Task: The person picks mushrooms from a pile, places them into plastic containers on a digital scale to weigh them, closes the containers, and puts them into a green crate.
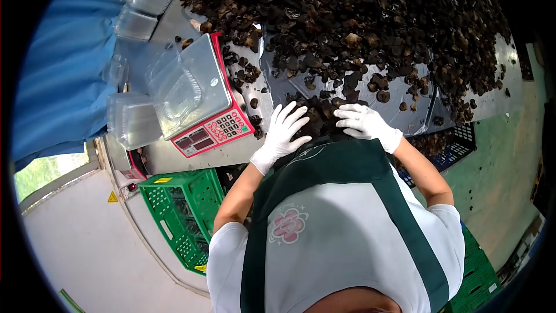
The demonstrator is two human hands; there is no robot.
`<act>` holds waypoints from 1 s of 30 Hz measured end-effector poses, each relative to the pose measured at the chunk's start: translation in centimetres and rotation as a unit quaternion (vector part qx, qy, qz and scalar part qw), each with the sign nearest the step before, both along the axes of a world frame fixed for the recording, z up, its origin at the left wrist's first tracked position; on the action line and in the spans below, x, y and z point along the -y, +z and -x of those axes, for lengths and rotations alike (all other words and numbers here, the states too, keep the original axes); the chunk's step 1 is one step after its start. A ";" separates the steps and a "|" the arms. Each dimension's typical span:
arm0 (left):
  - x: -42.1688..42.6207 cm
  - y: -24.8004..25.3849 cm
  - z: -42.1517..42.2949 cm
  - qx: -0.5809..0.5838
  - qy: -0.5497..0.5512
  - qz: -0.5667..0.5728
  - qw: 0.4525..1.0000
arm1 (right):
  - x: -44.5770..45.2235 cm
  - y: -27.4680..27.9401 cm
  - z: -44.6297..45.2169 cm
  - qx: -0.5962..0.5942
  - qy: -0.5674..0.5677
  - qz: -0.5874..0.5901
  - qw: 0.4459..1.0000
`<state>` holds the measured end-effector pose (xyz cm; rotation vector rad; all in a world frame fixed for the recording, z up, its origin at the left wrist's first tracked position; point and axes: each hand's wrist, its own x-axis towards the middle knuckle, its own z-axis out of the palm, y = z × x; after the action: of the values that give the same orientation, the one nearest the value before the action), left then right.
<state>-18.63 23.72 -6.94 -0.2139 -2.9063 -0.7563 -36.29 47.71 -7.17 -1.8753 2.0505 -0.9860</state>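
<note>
My left hand, in a white glove, rests at the near edge of the table with its fingers spread and nothing in it. My right hand, gloved too, lies palm down with its fingers stretched toward the left one. Between them is a small cluster of dark, curled pieces that look like dried mushrooms; the fingertips seem to touch its sides. A large heap of the same mushrooms covers the table beyond my hands.
Left of my hands stands a red-framed weighing scale with a clear plastic tray on it. Stacked clear containers are beside it. A green crate sits below the table at left, and a dark blue crate at right.
</note>
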 end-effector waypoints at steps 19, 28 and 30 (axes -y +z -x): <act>-2.9 1.0 6.6 -0.022 -0.066 0.099 0.993 | 1.1 -1.6 -2.1 0.280 -0.279 -0.083 0.915; -2.7 -0.4 7.8 -0.011 -0.111 0.118 0.987 | -0.7 0.3 -0.1 0.294 -0.331 -0.102 0.891; -1.9 -0.9 7.3 -0.025 -0.109 0.107 0.988 | -1.6 0.2 -0.1 0.280 -0.331 -0.114 0.894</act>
<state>-25.88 25.63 -7.79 -0.5711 -2.9435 -0.4566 -36.14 49.27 -7.00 -0.6348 2.2940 -1.1691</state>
